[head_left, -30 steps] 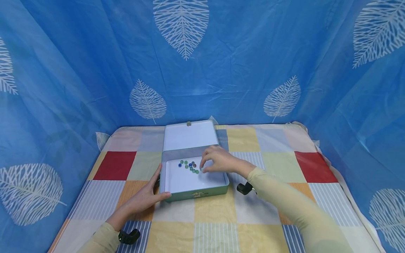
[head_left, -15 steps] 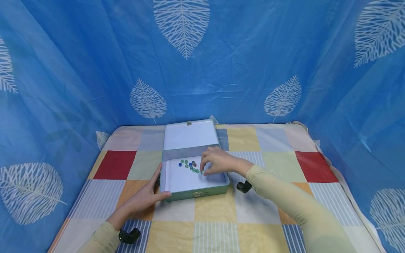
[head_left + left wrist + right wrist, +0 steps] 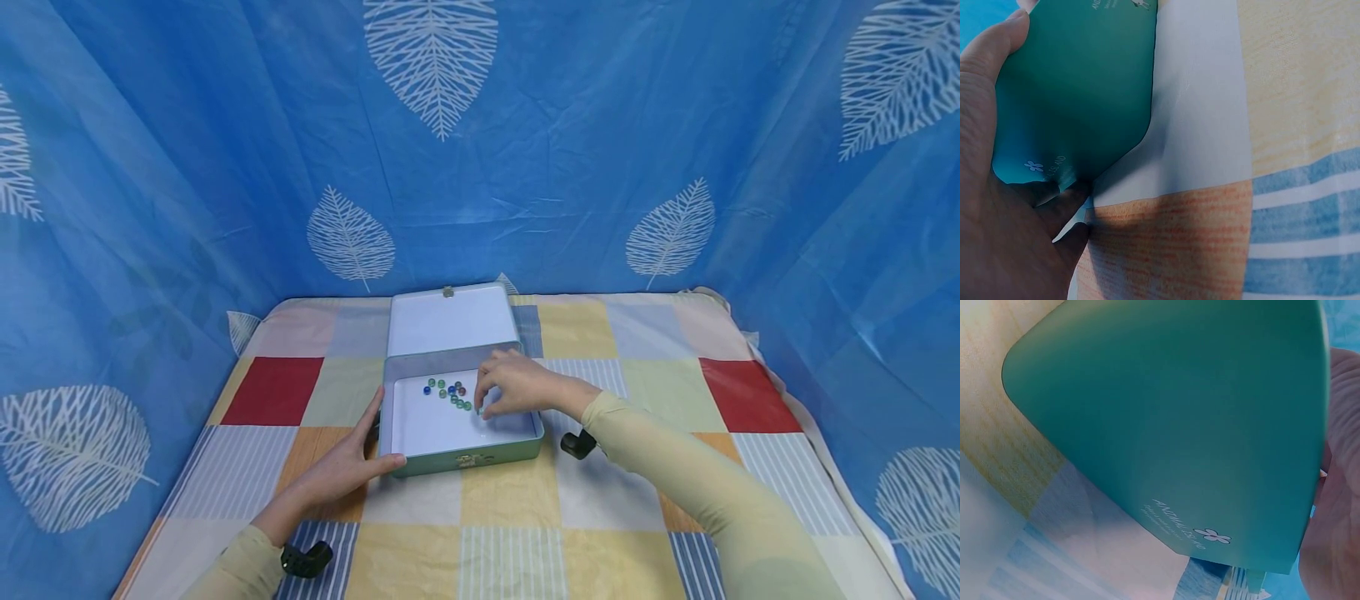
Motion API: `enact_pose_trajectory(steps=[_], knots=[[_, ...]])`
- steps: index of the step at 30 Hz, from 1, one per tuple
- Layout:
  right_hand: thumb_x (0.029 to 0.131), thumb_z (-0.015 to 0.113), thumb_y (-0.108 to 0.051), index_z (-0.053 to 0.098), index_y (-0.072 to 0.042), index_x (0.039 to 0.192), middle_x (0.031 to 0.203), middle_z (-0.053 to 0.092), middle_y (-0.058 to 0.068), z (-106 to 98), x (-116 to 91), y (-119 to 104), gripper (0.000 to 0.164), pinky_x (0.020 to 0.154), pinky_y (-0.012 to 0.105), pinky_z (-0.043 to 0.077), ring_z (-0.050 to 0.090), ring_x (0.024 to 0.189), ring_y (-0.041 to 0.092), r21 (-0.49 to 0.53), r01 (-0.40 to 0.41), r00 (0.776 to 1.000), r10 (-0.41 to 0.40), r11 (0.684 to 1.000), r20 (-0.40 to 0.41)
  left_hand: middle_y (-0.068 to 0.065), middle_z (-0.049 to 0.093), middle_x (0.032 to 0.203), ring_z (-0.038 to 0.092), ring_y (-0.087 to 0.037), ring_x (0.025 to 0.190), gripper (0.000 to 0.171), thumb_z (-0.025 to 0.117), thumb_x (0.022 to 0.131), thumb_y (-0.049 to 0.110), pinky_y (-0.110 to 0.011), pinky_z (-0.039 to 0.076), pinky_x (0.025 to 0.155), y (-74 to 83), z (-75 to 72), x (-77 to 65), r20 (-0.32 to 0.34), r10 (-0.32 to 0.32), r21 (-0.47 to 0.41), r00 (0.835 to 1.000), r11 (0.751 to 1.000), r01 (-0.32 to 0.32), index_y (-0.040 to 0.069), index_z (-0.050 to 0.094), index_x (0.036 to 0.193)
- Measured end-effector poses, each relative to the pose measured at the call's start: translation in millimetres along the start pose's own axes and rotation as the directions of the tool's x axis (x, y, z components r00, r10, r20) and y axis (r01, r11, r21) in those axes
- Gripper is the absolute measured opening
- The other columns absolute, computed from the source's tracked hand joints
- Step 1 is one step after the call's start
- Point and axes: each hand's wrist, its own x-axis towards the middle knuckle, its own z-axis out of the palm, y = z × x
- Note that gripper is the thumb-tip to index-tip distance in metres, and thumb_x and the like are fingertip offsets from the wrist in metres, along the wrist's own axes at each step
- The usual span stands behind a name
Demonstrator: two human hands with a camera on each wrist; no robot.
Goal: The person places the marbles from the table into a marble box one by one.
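Observation:
A green tin box (image 3: 480,458) with a white inside stands with its lid (image 3: 452,321) tipped back. My left hand (image 3: 341,471) holds it at the left front corner, thumb on the front rim and fingers along the left side. In the left wrist view the fingers (image 3: 1063,209) bend against the green wall. My right hand (image 3: 517,383) reaches over the right wall and pinches a small pale green marble (image 3: 480,410) just above the white floor. Several green, blue and reddish glass marbles (image 3: 460,404) lie in the box, left of these fingertips.
A patchwork cloth (image 3: 510,558) covers the table. Blue curtains (image 3: 540,208) with white leaf prints close in the back and both sides. A metal clasp (image 3: 468,460) sits on the box front; black wrist cameras (image 3: 306,560) hang at both wrists.
The right fingertips have shifted slightly toward the front of the box with the marble. The left hand, the box and the other marbles stay as they were.

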Motion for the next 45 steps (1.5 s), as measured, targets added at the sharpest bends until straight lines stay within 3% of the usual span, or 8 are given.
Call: enact_pose_trajectory(steps=[21, 30, 45], knots=[[0.087, 0.083, -0.036, 0.078, -0.036, 0.093, 0.102, 0.061, -0.016, 0.1, -0.8, -1.7, 0.008, 0.098, 0.043, 0.038, 0.047, 0.101, 0.011, 0.011, -0.004, 1.000, 0.004, 1.000, -0.012, -0.006, -0.001, 0.171, 0.010, -0.037, 0.155, 0.111, 0.075, 0.090, 0.050, -0.067, 0.019, 0.117, -0.8, -0.1, 0.2, -0.002, 0.007, 0.009, 1.000, 1.000, -0.007, 0.048, -0.011, 0.160], [0.088, 0.083, -0.036, 0.081, -0.027, 0.104, 0.106, 0.065, -0.007, 0.6, -1.3, -2.1, 0.019, 0.099, 0.045, 0.037, 0.048, 0.103, 0.014, 0.033, 0.001, 1.000, -0.001, 0.999, -0.008, -0.007, 0.000, 0.171, 0.011, -0.038, 0.155, 0.113, 0.076, 0.089, 0.052, -0.066, 0.020, 0.117, -0.3, 0.6, -0.5, -0.004, 0.008, 0.013, 1.000, 1.000, -0.008, 0.047, -0.011, 0.161], [0.089, 0.082, -0.037, 0.081, -0.027, 0.105, 0.106, 0.066, -0.007, 1.9, -1.2, -1.7, 0.020, 0.098, 0.045, 0.038, 0.049, 0.103, 0.013, 0.048, 0.011, 1.000, -0.010, 0.999, -0.016, -0.007, 0.000, 0.171, 0.012, -0.039, 0.154, 0.113, 0.076, 0.088, 0.053, -0.065, 0.021, 0.117, -0.4, 1.1, -0.7, -0.002, 0.006, 0.006, 1.000, 1.000, -0.006, 0.046, -0.010, 0.161]])
